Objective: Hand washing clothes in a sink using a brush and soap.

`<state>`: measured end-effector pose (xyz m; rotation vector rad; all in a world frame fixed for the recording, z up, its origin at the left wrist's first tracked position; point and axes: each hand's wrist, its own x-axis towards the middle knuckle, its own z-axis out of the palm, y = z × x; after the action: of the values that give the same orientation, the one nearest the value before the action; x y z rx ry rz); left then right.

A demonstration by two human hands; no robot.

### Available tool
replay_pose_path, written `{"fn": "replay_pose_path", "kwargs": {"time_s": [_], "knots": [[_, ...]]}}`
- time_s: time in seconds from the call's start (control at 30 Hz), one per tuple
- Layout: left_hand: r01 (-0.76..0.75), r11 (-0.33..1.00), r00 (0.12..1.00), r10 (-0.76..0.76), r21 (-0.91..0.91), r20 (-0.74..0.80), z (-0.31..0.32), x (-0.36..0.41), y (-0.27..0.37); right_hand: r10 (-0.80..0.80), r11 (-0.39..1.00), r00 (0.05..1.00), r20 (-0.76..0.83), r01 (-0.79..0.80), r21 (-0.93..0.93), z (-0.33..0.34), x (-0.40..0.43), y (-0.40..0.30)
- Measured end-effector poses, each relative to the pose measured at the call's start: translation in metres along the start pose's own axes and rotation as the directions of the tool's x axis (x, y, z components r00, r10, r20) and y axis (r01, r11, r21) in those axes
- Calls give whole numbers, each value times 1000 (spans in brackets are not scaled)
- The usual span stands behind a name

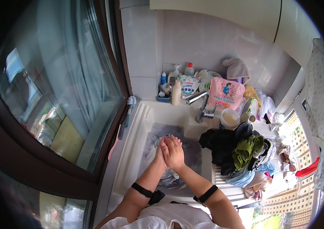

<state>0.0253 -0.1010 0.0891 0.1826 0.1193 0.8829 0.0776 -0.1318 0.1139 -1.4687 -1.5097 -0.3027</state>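
Observation:
Over a white laundry sink (127,151), my left hand (159,154) and my right hand (175,153) are pressed together palm to palm. The right one lies partly over the left, and whether anything sits between the palms is hidden. Below them, murky greyish water (193,160) fills the basin. Pale wet cloth (151,153) lies partly under the water, and more light fabric (167,181) shows between my forearms. A chrome faucet (203,108) stands behind the basin, its spout pointing left.
Black cloth (217,147) and a green garment (245,153) are heaped on the ribbed washboard (217,176) to the right. Behind stand a white bowl (230,118), a pink detergent bag (226,93) and a cream bottle (176,93). Brushes (128,116) line the left ledge beside a brown-framed window (113,57).

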Motion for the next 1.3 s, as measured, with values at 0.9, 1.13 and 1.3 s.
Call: {"fn": "replay_pose_path", "kwargs": {"time_s": [0.9, 1.13, 1.3], "knots": [[221, 946, 953, -158, 236, -258, 3, 11, 30, 520, 164, 616, 592, -752, 639, -21, 29, 34], [241, 970, 936, -225, 29, -270, -9, 2, 22, 49, 800, 698, 714, -456, 390, -40, 35, 17], [269, 961, 958, -261, -61, 115, -45, 18, 31, 408, 608, 732, 546, -664, 436, -41, 44, 38]]}}
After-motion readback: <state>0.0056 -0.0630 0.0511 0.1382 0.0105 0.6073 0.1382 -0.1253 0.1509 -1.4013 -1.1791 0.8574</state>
